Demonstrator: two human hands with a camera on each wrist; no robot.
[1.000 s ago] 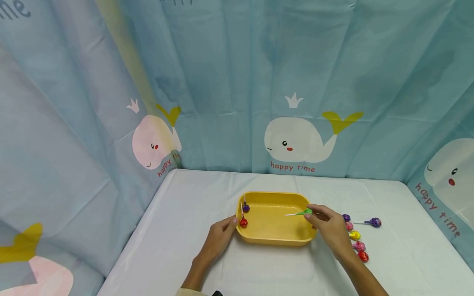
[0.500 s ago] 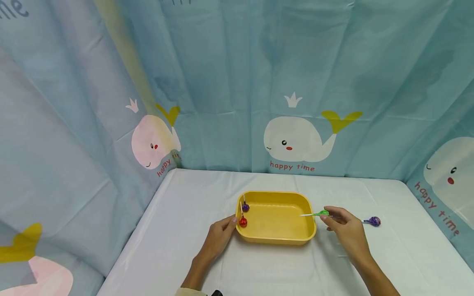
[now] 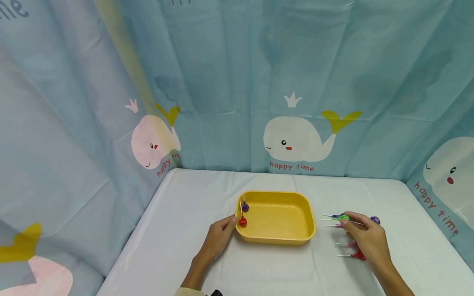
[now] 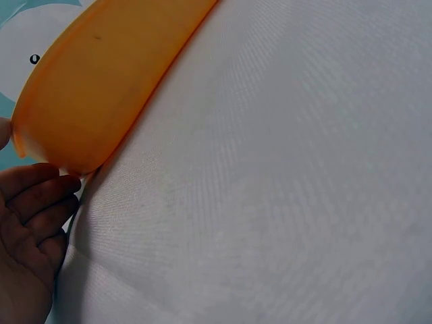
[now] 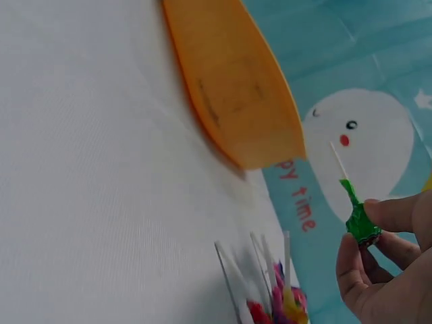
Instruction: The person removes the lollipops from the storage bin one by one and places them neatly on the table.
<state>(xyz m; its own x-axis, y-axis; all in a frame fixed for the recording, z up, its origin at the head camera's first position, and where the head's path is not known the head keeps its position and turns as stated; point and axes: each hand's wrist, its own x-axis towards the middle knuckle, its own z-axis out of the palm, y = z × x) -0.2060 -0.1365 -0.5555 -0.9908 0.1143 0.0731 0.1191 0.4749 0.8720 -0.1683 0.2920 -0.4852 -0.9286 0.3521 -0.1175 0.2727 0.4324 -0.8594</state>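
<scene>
My right hand (image 3: 370, 240) pinches a green-wrapped lollipop (image 5: 362, 221) by its head between thumb and fingers, the white stick pointing left towards the tray. It hovers over a row of lollipops on the table. A red lollipop (image 3: 360, 255) lies nearest in that row; others are pink and blue, partly hidden by the hand. My left hand (image 3: 217, 238) holds the left end of a yellow tray (image 3: 275, 239), thumb at the rim and fingers against the outer wall. Inside the tray's left end are a purple lollipop (image 3: 245, 207) and a red lollipop (image 3: 242, 222).
Another purple lollipop (image 3: 375, 220) shows just behind the right hand. A white cloth (image 3: 200, 193) covers the table. Blue curtains (image 3: 229, 82) with whale prints rise along its back and sides.
My right hand has drawn the green lollipop from above the tray's right end rightwards, out over the row of lollipops. My left hand and the tray have stayed in place.
</scene>
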